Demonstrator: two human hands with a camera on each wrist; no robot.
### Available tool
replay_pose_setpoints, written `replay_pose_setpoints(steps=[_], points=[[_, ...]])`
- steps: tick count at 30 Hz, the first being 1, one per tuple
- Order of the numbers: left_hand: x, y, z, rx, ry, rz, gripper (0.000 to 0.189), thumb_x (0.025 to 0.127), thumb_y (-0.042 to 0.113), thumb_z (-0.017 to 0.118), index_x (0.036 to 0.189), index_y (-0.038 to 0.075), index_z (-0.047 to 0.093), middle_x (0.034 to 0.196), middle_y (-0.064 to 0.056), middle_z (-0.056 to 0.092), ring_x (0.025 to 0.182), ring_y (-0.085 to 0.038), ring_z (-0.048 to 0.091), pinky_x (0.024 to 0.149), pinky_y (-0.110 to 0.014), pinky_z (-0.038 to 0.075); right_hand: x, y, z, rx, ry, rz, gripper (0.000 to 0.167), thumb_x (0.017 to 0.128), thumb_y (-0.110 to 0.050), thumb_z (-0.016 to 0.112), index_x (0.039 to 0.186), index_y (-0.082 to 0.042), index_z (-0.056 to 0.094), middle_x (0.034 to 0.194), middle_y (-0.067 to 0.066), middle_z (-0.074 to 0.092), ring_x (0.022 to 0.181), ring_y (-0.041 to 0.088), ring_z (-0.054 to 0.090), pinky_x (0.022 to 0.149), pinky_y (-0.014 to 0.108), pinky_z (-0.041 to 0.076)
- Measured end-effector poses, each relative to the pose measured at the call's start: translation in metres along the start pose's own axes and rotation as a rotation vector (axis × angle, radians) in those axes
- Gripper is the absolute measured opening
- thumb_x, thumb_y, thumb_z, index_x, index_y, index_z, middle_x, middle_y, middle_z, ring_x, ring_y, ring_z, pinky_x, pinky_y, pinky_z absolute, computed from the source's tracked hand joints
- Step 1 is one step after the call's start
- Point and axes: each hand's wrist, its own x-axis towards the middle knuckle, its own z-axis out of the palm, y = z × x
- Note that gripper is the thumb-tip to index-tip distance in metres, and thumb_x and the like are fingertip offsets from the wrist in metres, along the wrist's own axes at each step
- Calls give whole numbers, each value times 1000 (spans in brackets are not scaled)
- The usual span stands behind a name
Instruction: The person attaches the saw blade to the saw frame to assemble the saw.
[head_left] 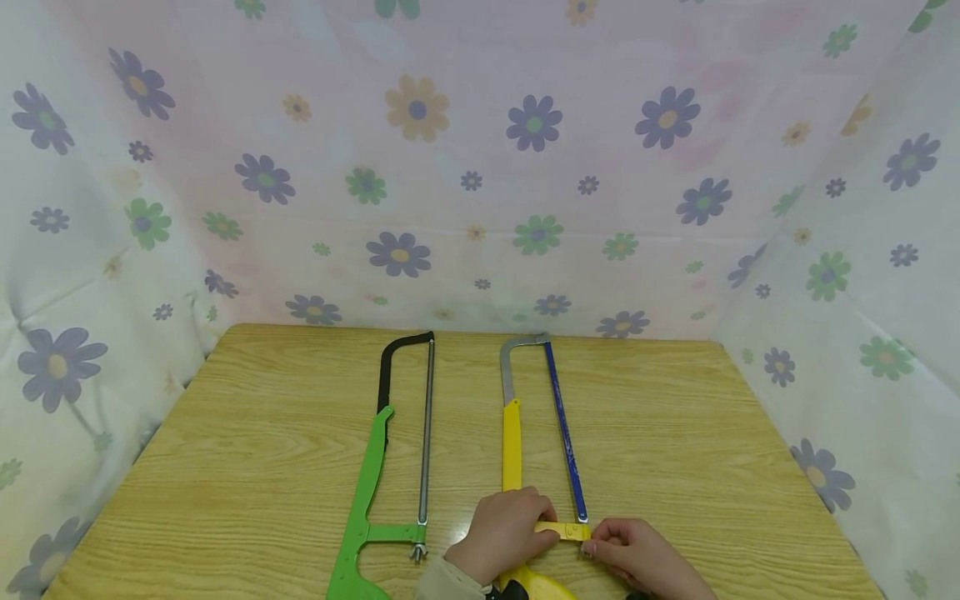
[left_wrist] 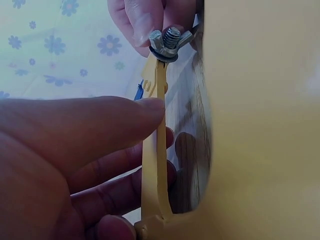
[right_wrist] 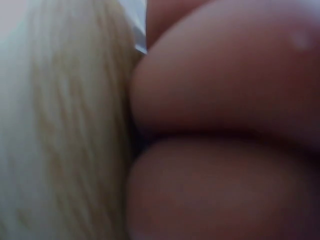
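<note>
A yellow hacksaw (head_left: 512, 446) with a grey front frame and a blue blade (head_left: 564, 433) lies on the table. My left hand (head_left: 510, 529) grips its short yellow crossbar; in the left wrist view the thumb presses one side and fingers curl round the other. At the bar's outer end my right hand (head_left: 641, 550) pinches at the metal wing nut (left_wrist: 165, 51), which sits on a threaded bolt. The right wrist view is blurred and filled by curled fingers (right_wrist: 225, 90) close to the wood; the nut is hidden there. Part of the yellow handle lies beneath my left hand.
Left of the yellow saw lies a green hacksaw (head_left: 369, 467) with a grey blade and its own wing nut (head_left: 417, 552). Both rest on a wood-grain table (head_left: 247, 467). Flower-patterned cloth (head_left: 465, 208) rises behind the table and along both sides.
</note>
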Motion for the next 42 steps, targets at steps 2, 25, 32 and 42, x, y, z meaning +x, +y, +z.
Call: replay_pose_setpoints(steps=[2,25,32,42], points=[[0,0,0,-1,1,0,9,77,40,65,79,31,65,69,18,47,56,0,41,49,-22,33,-1,-1,0,1,-1,-5,33,83,-38,59,85,-5,61,52,-4,42,39,7,32,37,21,25],[1,0,1,-7,-2,-2,9,78,40,65,80,31,65,69,17,47,56,-1,40,49,-22,32,-1,-1,-1,47,-56,-37,32,87,-34,55,92,-3,61,51,-4,40,40,7,31,37,22,25],[2,-1,2,0,5,0,9,77,40,65,79,32,65,69,18,47,56,0,40,49,-22,32,-1,-1,0,26,-39,-39,31,85,-35,57,91,-4,60,52,-4,41,39,7,31,36,22,25],[1,0,2,3,12,7,9,77,40,65,79,31,65,68,18,47,55,0,40,48,-21,32,0,-1,0,37,-14,-25,32,83,-35,60,86,-3,57,53,-3,41,39,7,32,36,20,25]])
